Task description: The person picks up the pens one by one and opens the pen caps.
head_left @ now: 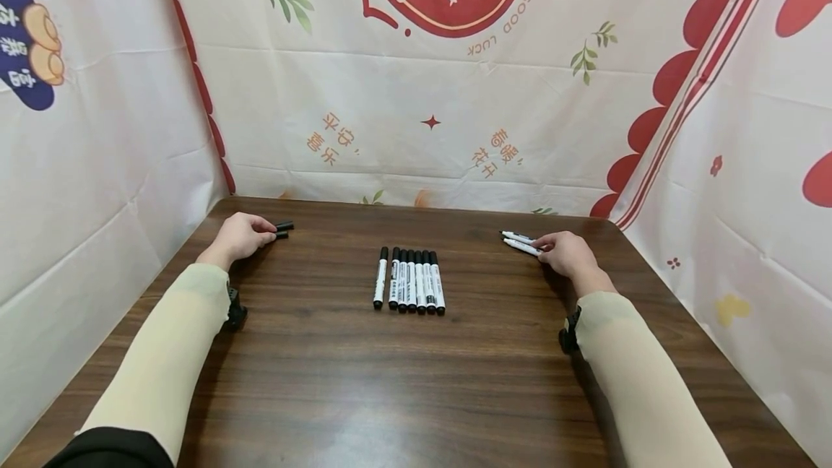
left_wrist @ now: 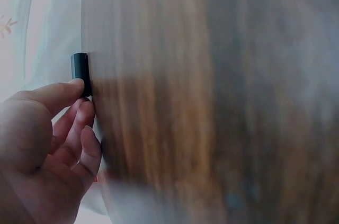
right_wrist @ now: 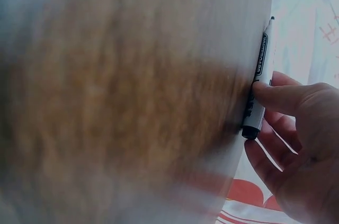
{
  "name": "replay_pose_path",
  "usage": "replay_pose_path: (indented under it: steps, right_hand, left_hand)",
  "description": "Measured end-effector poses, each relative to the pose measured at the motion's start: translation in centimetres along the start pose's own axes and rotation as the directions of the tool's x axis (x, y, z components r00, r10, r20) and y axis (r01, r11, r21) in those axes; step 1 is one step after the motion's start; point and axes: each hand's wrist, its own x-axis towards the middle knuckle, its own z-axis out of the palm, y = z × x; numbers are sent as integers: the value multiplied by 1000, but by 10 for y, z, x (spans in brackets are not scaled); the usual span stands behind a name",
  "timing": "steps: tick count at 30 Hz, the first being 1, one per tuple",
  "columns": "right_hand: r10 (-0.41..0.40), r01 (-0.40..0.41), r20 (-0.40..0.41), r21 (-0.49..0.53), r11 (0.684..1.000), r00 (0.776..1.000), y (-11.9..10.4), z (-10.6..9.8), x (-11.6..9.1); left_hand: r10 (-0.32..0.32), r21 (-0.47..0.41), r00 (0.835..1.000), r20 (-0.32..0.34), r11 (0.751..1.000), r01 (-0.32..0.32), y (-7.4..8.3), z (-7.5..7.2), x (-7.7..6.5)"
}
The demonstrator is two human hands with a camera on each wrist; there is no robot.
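We see, at frame left, the left hand (head_left: 239,238) pinching one of two black caps (head_left: 284,225) between its fingers; at frame right, the right hand (head_left: 568,254) grasps one of two uncapped markers (head_left: 519,244); we judge two opened, seven capped markers (head_left: 411,280) remaining at frame centre.

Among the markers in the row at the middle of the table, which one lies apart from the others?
The leftmost marker there: a wider gap separates it from the other markers.
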Motion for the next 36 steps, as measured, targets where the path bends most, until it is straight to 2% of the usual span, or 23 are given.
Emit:
replay_pose_path:
  steps: [13,21,36]
  right_hand:
    - [15,-15,1,13,1000,1000,4,0,3]
    - [4,-4,-1,16,1000,1000,5,1,5]
    - [6,-6,8,26,1000,1000,5,2,4]
  left_hand:
    - [8,-18,1000,-4,1000,-8,4,3,2]
    - [11,-16,1000,-24,1000,-11,1,5,4]
    - [15,-11,1000,-23,1000,-15,1,3,2]
